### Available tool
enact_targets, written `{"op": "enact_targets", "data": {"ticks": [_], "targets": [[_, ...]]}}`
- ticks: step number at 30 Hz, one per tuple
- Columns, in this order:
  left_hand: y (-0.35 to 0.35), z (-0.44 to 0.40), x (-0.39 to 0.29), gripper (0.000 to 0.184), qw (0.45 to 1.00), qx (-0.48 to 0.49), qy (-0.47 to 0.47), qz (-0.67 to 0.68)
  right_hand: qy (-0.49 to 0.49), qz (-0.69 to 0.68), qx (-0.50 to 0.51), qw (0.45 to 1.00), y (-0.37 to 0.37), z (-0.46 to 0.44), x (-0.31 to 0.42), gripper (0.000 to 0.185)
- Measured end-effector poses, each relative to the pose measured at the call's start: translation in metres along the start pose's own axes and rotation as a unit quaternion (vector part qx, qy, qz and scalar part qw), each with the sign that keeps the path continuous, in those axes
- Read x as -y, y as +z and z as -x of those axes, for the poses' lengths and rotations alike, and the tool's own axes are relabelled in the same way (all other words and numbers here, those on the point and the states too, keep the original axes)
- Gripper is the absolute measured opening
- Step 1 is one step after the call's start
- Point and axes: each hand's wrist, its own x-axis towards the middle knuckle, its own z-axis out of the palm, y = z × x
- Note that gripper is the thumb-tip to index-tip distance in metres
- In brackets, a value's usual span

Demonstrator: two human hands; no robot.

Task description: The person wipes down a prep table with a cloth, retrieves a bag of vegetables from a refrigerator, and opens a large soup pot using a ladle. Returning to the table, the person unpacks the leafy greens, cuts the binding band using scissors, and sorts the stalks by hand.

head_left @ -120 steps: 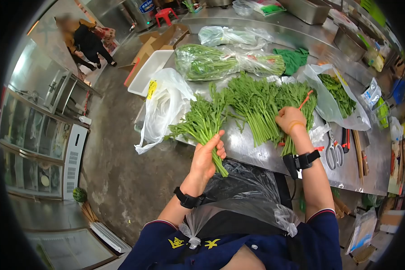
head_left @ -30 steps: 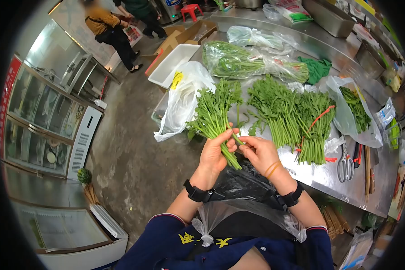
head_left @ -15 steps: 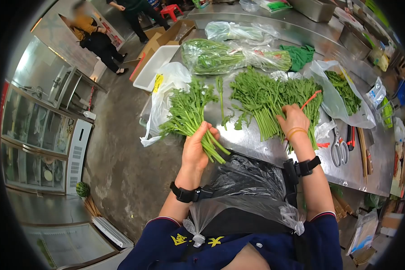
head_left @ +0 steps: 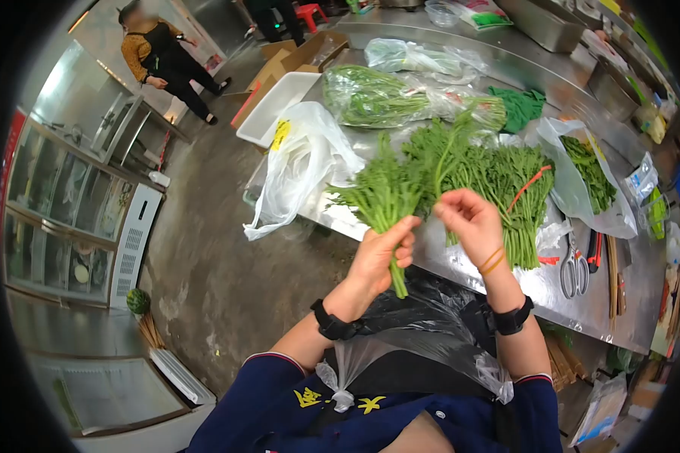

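My left hand is wrapped round the stems of a bunch of leafy greens, held over the near edge of the steel table. Just right of it, my right hand pinches the lower end of a single green stalk, which stands upright from the fingertips. Beyond and to the right of that hand lies a pile of the same greens, with a red tie across it. A white plastic bag sits left of the held bunch.
Bagged greens, a green cloth and a white tray are farther back. An open bag of greens and scissors lie at right. A person stands at the upper left; another is partly visible behind.
My right hand has come away from the pile toward the left hand, now with a stalk in its fingers. The held bunch has shifted right. The person at upper left has turned and changed stance.
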Motion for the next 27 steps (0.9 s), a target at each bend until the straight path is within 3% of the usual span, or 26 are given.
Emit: {"op": "enact_targets", "data": {"ticks": [2,8,11,13,19,21,24,25,27], "targets": [[0.001,-0.002,0.005,0.024,1.0,0.012,0.021,0.016,0.025,0.016,0.038,0.999,0.019,0.011,0.003,0.011],[-0.002,0.003,0.006,0.019,0.995,0.017,0.091,-0.028,-0.025,0.154,0.032,0.987,0.027,0.016,-0.002,0.011],[-0.002,0.002,0.005,0.017,0.993,0.009,0.114,-0.029,0.016,0.033,0.06,0.998,0.033,0.02,-0.003,0.013],[-0.004,0.001,0.004,0.017,0.992,-0.003,0.122,-0.015,-0.006,0.079,0.053,0.995,0.031,0.02,-0.01,0.014],[-0.008,0.001,0.018,0.016,0.959,-0.061,0.215,-0.176,-0.013,0.104,0.014,0.994,0.034,0.005,-0.005,0.019],[-0.004,0.004,0.017,0.01,0.95,-0.085,0.2,-0.226,-0.034,0.205,0.003,0.978,0.036,0.0,-0.003,0.018],[-0.009,0.005,0.012,0.012,0.942,-0.122,0.176,-0.258,-0.042,0.093,0.01,0.995,0.037,-0.01,-0.033,0.016],[-0.014,0.004,0.014,0.013,0.947,-0.125,0.169,-0.244,0.027,0.035,0.043,0.998,0.04,-0.01,-0.026,0.014],[-0.025,-0.001,0.019,0.013,0.968,-0.056,0.177,-0.169,0.024,-0.022,0.062,0.998,0.048,-0.013,-0.032,0.012]]}}
